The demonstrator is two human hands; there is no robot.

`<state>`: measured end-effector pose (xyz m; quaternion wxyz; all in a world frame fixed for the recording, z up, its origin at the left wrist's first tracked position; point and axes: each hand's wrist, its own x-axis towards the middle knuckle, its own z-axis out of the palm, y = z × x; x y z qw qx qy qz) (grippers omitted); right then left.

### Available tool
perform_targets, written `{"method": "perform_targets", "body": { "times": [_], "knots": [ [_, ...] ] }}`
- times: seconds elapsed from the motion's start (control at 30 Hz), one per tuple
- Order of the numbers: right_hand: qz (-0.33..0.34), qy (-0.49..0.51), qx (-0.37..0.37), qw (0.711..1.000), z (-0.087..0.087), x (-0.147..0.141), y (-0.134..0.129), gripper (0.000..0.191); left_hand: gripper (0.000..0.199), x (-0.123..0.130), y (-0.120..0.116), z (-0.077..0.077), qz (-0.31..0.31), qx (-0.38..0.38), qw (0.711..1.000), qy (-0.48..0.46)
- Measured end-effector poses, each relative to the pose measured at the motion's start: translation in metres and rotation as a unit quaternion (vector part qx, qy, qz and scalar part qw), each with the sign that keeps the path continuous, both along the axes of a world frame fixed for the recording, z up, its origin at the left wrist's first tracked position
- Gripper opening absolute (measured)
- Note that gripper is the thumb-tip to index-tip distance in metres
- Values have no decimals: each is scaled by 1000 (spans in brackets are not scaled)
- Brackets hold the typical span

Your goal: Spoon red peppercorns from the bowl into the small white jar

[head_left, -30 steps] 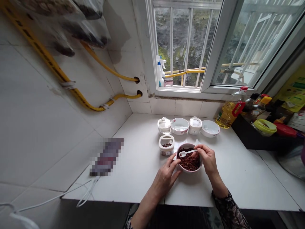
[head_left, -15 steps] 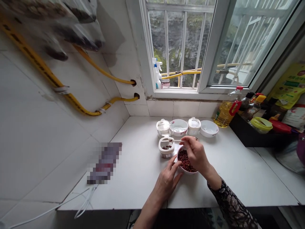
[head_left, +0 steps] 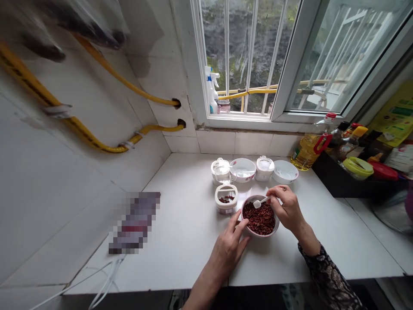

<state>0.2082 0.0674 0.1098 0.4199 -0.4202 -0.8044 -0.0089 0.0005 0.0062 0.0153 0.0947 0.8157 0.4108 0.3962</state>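
My right hand (head_left: 287, 209) pinches a small white spoon (head_left: 257, 204), its scoop just above the dark red peppercorns (head_left: 258, 219) that fill much of a round bowl (head_left: 276, 227). At the bowl's left side, my left hand (head_left: 227, 249) grips the wall with fingers and thumb around it. Left of the bowl stands a square seasoning jar (head_left: 226, 208) with its lid raised and some of the same dark red pieces inside. The scoop seems to hold little or nothing, but it is too small to tell.
Behind are two lidded jars, one at left (head_left: 220, 174) and one at right (head_left: 265, 171), plus two white bowls (head_left: 242, 167) (head_left: 285, 173). An oil bottle (head_left: 306, 150) and a black rack (head_left: 332, 178) of bottles stand at right. A blurred object (head_left: 135, 224) with a white cable lies left.
My right hand has moved right with the spoon, from the open jar to over the bowl. The left hand stays on the bowl. The view has shifted slightly.
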Motion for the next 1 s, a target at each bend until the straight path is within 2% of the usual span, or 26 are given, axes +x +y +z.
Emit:
{"method": "perform_targets", "body": {
  "times": [0.13,0.23,0.43,0.63,0.83,1.0],
  "knots": [
    [22,-1,-79,997,-19,-10,3,20,36,2,0,-2,2,3,1000,-4],
    [13,39,-125,991,-25,-15,4,21,34,4,-1,-4,11,6,1000,-21],
    [-56,160,-205,964,-21,-4,3,19,32,3,-2,-3,12,4,1000,-13],
    [-44,232,-273,933,-18,-5,0,17,33,0,-2,4,6,3,1000,7],
    [-33,327,-337,882,-20,-5,0,17,32,-1,-2,6,9,12,1000,8],
    [-40,345,-344,872,-21,-5,0,18,32,-1,-2,4,12,-2,1000,7]
  ]
}}
